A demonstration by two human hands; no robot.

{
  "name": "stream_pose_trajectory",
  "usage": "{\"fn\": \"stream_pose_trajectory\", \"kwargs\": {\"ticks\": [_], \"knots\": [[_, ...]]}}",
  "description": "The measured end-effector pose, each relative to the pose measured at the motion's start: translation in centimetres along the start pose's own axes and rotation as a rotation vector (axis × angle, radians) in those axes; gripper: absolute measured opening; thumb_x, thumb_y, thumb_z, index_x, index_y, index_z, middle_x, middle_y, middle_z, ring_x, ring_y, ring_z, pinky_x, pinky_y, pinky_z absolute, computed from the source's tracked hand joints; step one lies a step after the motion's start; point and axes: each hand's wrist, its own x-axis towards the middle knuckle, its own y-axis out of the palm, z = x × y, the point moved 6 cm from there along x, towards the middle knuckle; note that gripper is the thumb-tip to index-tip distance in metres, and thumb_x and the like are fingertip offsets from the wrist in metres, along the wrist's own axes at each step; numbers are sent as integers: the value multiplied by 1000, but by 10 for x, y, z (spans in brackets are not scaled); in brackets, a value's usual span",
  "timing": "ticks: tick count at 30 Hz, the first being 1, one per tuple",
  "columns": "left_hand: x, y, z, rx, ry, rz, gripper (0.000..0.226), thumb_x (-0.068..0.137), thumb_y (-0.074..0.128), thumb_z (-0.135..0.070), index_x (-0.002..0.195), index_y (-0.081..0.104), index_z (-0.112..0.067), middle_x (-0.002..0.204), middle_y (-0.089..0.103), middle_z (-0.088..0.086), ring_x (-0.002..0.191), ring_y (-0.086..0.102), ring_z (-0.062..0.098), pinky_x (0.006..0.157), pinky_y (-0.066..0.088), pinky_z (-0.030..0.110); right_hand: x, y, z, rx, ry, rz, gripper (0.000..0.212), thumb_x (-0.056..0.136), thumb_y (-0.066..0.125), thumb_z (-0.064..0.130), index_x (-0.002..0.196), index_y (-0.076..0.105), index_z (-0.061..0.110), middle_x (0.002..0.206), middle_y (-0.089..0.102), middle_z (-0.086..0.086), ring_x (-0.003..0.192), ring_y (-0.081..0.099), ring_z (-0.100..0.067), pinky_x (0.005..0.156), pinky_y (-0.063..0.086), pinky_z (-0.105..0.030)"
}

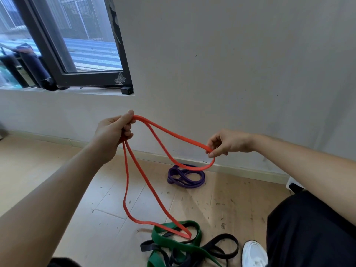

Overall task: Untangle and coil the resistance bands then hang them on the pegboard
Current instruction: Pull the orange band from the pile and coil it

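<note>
My left hand (pixel 115 130) grips an orange resistance band (pixel 152 186) at chest height, fingers curled round two strands. My right hand (pixel 227 142) pinches a loop of the same band off to the right. A long loop of it hangs down from my left hand, and its lower end touches the heap on the floor. That heap is a green band (pixel 174 243) tangled with a black band (pixel 224 247). A purple band (pixel 185 176) lies coiled by the wall's skirting board. No pegboard is in view.
A grey wall (pixel 231 64) stands straight ahead, with a dark-framed window (pixel 77 54) and its sill at upper left. The floor (pixel 57 170) is light wood planks with small debris. My white shoe (pixel 254 253) and dark trouser leg (pixel 312 228) are at lower right.
</note>
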Motion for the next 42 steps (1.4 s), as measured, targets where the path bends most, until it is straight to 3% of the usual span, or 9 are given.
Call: {"fn": "stream_pose_trajectory", "kwargs": {"ticks": [5, 8, 14, 18, 21, 26, 33, 38, 42], "knots": [[-8, 18, -10, 37, 40, 121, 32, 95, 62, -40, 93, 69, -9, 63, 52, -4, 60, 50, 11, 75, 52, 29, 3, 13, 8, -85, 31, 73, 27, 93, 71, 13, 120, 72, 15, 107, 73, 2, 79, 62, -9, 64, 50, -21], [-13, 34, -15, 83, 65, 201, 37, 86, 65, -44, 91, 70, -8, 63, 52, -4, 59, 49, 11, 74, 52, 28, 3, 13, 31, -62, -45, -19, 37, 94, 70, 13, 130, 65, 16, 120, 72, 3, 81, 65, -6, 64, 51, -19], [-21, 57, -13, 289, 113, 332, 42, 83, 65, -47, 91, 73, -7, 64, 56, -3, 58, 52, 10, 71, 53, 28, -8, 24, 107, 90, -315, -188, 41, 92, 72, 30, 131, 64, 18, 118, 71, 6, 98, 69, -5, 72, 54, -19], [-24, 58, -12, 344, 134, 424, 35, 83, 71, -37, 96, 75, -5, 76, 61, 11, 66, 56, 12, 69, 55, 25, -11, 38, 138, 73, -398, -214, 24, 93, 72, 26, 114, 72, 15, 96, 74, 5, 86, 69, 0, 70, 51, -13], [-25, 53, -11, 379, 149, 433, 29, 85, 71, -33, 97, 75, -6, 78, 67, 8, 69, 61, 15, 71, 56, 27, -12, 39, 145, -14, -403, -227, 15, 94, 70, 24, 104, 75, 14, 88, 75, 3, 83, 71, -5, 72, 54, -14], [-30, 56, -6, 508, 233, 445, 11, 91, 70, -17, 98, 73, -10, 83, 75, 4, 81, 74, 17, 79, 62, 28, -24, 19, 153, -56, -452, -350, 16, 98, 65, 25, 107, 74, 15, 87, 72, 6, 82, 68, -3, 71, 53, -14], [-27, 63, 23, 618, 230, 494, 10, 90, 74, -15, 99, 73, -12, 94, 76, 5, 91, 74, 15, 89, 60, 34, -45, -24, 148, 128, -534, -615, 17, 100, 62, 17, 111, 72, 8, 87, 70, 3, 72, 61, 11, 64, 45, -7], [-19, 61, 35, 670, 186, 489, 10, 90, 73, -16, 100, 73, -13, 93, 76, 3, 90, 74, 13, 92, 60, 37, -48, -49, 133, 301, -546, -759, 11, 100, 62, 16, 103, 73, 15, 82, 70, 2, 71, 60, -4, 60, 47, -21], [-11, 49, 23, 525, 194, 362, 17, 90, 71, -14, 108, 73, -12, 96, 78, 4, 93, 75, 16, 90, 61, 38, -40, -59, 109, 378, -474, -748, 11, 101, 60, 14, 101, 71, 14, 83, 70, 2, 74, 61, -5, 60, 47, -23]]}}
